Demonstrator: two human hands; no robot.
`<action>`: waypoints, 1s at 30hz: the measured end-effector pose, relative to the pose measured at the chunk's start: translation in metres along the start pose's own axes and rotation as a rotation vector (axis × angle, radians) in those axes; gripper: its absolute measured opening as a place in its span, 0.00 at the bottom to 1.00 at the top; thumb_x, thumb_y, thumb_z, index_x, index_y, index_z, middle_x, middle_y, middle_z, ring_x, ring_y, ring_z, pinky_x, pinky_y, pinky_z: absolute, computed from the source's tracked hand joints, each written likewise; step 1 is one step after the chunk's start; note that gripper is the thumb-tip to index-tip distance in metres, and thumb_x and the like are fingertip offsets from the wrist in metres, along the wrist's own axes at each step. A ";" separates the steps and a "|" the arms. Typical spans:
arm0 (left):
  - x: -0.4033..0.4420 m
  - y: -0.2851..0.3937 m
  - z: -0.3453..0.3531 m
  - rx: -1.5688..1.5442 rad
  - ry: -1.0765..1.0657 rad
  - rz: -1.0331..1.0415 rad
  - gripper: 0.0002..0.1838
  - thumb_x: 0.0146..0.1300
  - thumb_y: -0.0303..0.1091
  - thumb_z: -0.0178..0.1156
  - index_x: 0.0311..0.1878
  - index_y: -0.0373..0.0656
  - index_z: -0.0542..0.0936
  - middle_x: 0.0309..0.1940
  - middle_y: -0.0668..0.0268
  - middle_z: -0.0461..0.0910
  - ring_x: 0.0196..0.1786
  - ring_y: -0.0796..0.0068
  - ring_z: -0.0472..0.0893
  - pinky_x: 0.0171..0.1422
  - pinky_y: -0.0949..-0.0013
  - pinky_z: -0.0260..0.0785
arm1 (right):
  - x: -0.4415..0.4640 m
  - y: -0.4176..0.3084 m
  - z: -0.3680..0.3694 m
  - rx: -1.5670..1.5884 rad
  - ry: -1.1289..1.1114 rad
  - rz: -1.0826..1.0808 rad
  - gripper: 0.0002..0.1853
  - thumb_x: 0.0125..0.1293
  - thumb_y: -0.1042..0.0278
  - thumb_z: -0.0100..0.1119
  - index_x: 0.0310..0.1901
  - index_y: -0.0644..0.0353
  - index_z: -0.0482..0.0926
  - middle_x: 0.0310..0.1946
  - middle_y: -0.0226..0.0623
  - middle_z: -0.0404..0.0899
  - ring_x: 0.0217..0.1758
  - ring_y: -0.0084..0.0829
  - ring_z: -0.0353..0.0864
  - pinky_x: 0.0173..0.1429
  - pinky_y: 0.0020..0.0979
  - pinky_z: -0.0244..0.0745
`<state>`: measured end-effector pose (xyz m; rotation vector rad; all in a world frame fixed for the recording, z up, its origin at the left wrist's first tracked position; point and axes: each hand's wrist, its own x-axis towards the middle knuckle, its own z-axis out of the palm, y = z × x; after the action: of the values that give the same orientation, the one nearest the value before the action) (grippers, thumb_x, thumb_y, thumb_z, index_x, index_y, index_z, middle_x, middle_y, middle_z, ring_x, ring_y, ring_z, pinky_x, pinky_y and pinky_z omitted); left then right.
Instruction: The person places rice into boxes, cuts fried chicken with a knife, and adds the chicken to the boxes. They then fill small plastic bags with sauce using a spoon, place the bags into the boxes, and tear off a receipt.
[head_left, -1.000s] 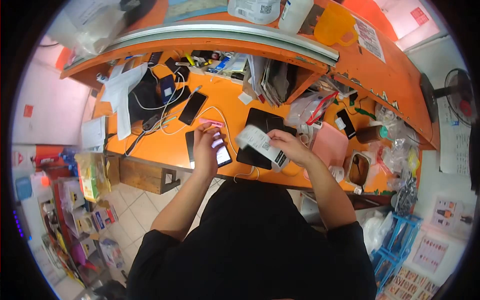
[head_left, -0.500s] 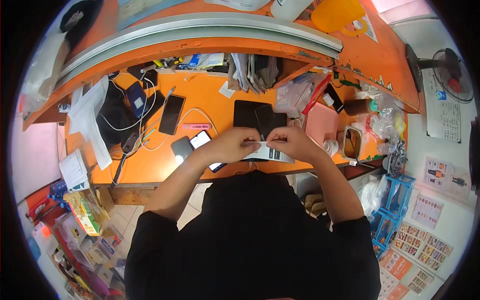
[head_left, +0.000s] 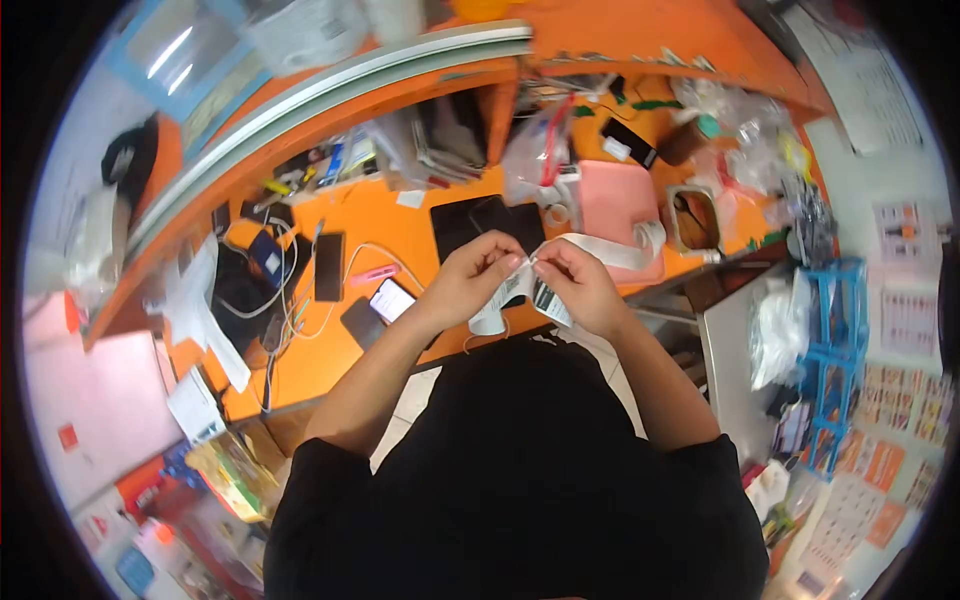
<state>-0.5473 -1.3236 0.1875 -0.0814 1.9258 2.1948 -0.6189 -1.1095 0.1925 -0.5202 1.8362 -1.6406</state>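
Observation:
My left hand (head_left: 478, 278) and my right hand (head_left: 582, 288) meet above the desk's front edge. Thumb and fingers of both pinch the upper edge of a white printed paper strip (head_left: 551, 304), which hangs bent between them. The left end of the strip curls under my left hand. A plain white band (head_left: 610, 250) runs from behind my right hand to a loose roll on the right. Just beyond my hands lies a flat black tablet-like slab (head_left: 452, 232) with a dark phone (head_left: 493, 214) on it.
A lit phone (head_left: 391, 300) and a dark phone (head_left: 328, 266) lie to the left, among white cables. On the right are a pink case (head_left: 616, 195), a brown container (head_left: 694, 220) and plastic bags (head_left: 535, 150). An orange shelf edge (head_left: 350, 120) overhangs the back.
The view has turned and shifted. The paper strip, nearly flat before, is now bent and hangs lower between my pinched fingers. More of the white band shows on the right.

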 end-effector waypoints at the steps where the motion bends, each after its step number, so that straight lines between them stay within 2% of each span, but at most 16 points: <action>1: 0.007 0.010 0.011 0.046 -0.064 0.013 0.13 0.80 0.40 0.59 0.55 0.40 0.79 0.44 0.73 0.80 0.46 0.87 0.75 0.50 0.77 0.69 | -0.018 -0.003 -0.014 0.019 0.047 -0.008 0.04 0.78 0.72 0.61 0.46 0.62 0.77 0.36 0.23 0.79 0.39 0.12 0.77 0.43 0.22 0.74; 3: 0.020 0.018 0.020 0.026 -0.281 -0.104 0.16 0.79 0.41 0.61 0.58 0.39 0.77 0.48 0.71 0.80 0.50 0.85 0.76 0.54 0.76 0.70 | -0.064 -0.014 -0.046 0.007 0.115 0.067 0.05 0.77 0.71 0.61 0.47 0.64 0.79 0.37 0.26 0.81 0.42 0.14 0.78 0.47 0.24 0.75; 5: 0.040 0.023 0.033 0.073 -0.650 -0.164 0.13 0.77 0.35 0.63 0.56 0.38 0.77 0.44 0.71 0.81 0.45 0.86 0.77 0.49 0.76 0.72 | -0.114 -0.014 -0.075 -0.056 0.265 0.138 0.06 0.77 0.71 0.62 0.46 0.64 0.79 0.36 0.28 0.82 0.41 0.15 0.79 0.48 0.25 0.77; 6: 0.049 0.019 0.043 0.074 -0.744 -0.287 0.13 0.75 0.35 0.65 0.55 0.37 0.78 0.42 0.72 0.82 0.43 0.82 0.78 0.49 0.72 0.73 | -0.144 -0.009 -0.088 -0.074 0.320 0.099 0.05 0.76 0.72 0.63 0.45 0.64 0.80 0.36 0.28 0.82 0.41 0.15 0.79 0.47 0.25 0.77; 7: 0.060 0.016 0.056 0.170 -0.796 -0.384 0.12 0.73 0.35 0.66 0.51 0.38 0.80 0.38 0.72 0.81 0.43 0.79 0.79 0.49 0.69 0.74 | -0.179 -0.003 -0.097 -0.100 0.391 0.068 0.04 0.76 0.73 0.63 0.45 0.63 0.80 0.35 0.27 0.82 0.40 0.15 0.78 0.46 0.24 0.77; 8: 0.074 0.003 0.070 0.456 -0.844 -0.119 0.10 0.71 0.36 0.68 0.45 0.40 0.81 0.35 0.71 0.80 0.40 0.82 0.78 0.43 0.72 0.72 | -0.216 -0.002 -0.104 -0.196 0.483 0.119 0.04 0.75 0.73 0.65 0.44 0.64 0.82 0.37 0.29 0.84 0.40 0.16 0.80 0.46 0.25 0.78; 10: 0.083 0.007 0.138 0.439 -0.751 -0.427 0.09 0.70 0.36 0.69 0.43 0.43 0.81 0.31 0.75 0.78 0.31 0.88 0.72 0.33 0.77 0.65 | -0.294 0.007 -0.113 -0.137 0.629 0.186 0.05 0.74 0.71 0.66 0.43 0.64 0.82 0.34 0.28 0.84 0.39 0.17 0.80 0.45 0.24 0.78; 15: 0.083 -0.035 0.315 0.281 -0.847 -0.261 0.07 0.79 0.35 0.59 0.45 0.43 0.80 0.30 0.75 0.78 0.28 0.88 0.73 0.31 0.78 0.66 | -0.461 0.035 -0.103 0.008 1.036 0.322 0.06 0.75 0.70 0.65 0.42 0.64 0.83 0.31 0.24 0.81 0.36 0.14 0.78 0.41 0.24 0.76; 17: 0.067 -0.039 0.394 0.374 -0.877 -0.236 0.07 0.80 0.34 0.58 0.46 0.42 0.80 0.32 0.74 0.80 0.29 0.87 0.75 0.32 0.78 0.67 | -0.522 0.061 -0.095 0.066 1.149 0.342 0.07 0.74 0.69 0.66 0.42 0.64 0.84 0.32 0.27 0.83 0.36 0.16 0.78 0.43 0.25 0.76; 19: 0.051 -0.047 0.474 0.324 -0.967 -0.167 0.07 0.79 0.32 0.57 0.46 0.38 0.78 0.35 0.68 0.84 0.33 0.83 0.80 0.39 0.75 0.73 | -0.577 0.084 -0.090 0.109 1.312 0.399 0.06 0.74 0.70 0.66 0.42 0.64 0.84 0.31 0.25 0.82 0.36 0.15 0.77 0.41 0.24 0.75; 20: 0.049 -0.066 0.511 0.398 -1.014 -0.056 0.07 0.79 0.30 0.57 0.46 0.37 0.78 0.35 0.66 0.84 0.35 0.81 0.81 0.41 0.73 0.75 | -0.609 0.110 -0.088 0.114 1.388 0.362 0.06 0.75 0.70 0.65 0.41 0.63 0.83 0.32 0.25 0.82 0.36 0.15 0.77 0.41 0.24 0.75; 21: 0.039 -0.067 0.550 0.421 -1.024 -0.063 0.07 0.79 0.30 0.57 0.46 0.37 0.78 0.35 0.66 0.84 0.35 0.81 0.81 0.41 0.73 0.75 | -0.642 0.129 -0.085 0.139 1.397 0.356 0.06 0.75 0.70 0.65 0.41 0.63 0.83 0.32 0.25 0.82 0.36 0.15 0.77 0.41 0.24 0.75; 23: 0.018 -0.068 0.626 0.469 -1.071 -0.004 0.06 0.79 0.29 0.57 0.46 0.36 0.79 0.35 0.67 0.84 0.36 0.82 0.81 0.42 0.73 0.75 | -0.710 0.160 -0.075 0.062 1.680 0.321 0.04 0.76 0.71 0.63 0.43 0.63 0.82 0.32 0.25 0.81 0.36 0.15 0.77 0.41 0.23 0.74; 25: 0.011 -0.078 0.685 0.482 -1.201 -0.026 0.06 0.79 0.30 0.58 0.46 0.37 0.79 0.35 0.68 0.84 0.36 0.83 0.80 0.42 0.73 0.75 | -0.775 0.162 -0.055 0.125 1.908 0.279 0.03 0.76 0.73 0.61 0.45 0.62 0.81 0.31 0.25 0.79 0.35 0.15 0.77 0.40 0.22 0.72; 28: -0.015 -0.079 0.765 0.492 -1.419 -0.046 0.06 0.79 0.31 0.58 0.47 0.37 0.80 0.36 0.69 0.84 0.37 0.84 0.79 0.43 0.74 0.74 | -0.854 0.149 -0.029 0.137 2.052 0.281 0.05 0.76 0.74 0.61 0.50 0.61 0.81 0.28 0.23 0.76 0.32 0.14 0.74 0.36 0.22 0.69; 30: -0.036 -0.078 0.812 0.513 -1.537 -0.051 0.06 0.79 0.31 0.58 0.48 0.38 0.80 0.36 0.70 0.84 0.38 0.84 0.79 0.44 0.74 0.74 | -0.883 0.118 -0.029 0.180 2.008 0.353 0.07 0.76 0.74 0.61 0.52 0.59 0.81 0.27 0.22 0.75 0.30 0.14 0.72 0.34 0.22 0.67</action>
<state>-0.4135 -0.5191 0.2312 1.1940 1.2947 0.9016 0.0220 -0.4924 0.2389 2.1636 2.3969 -1.9719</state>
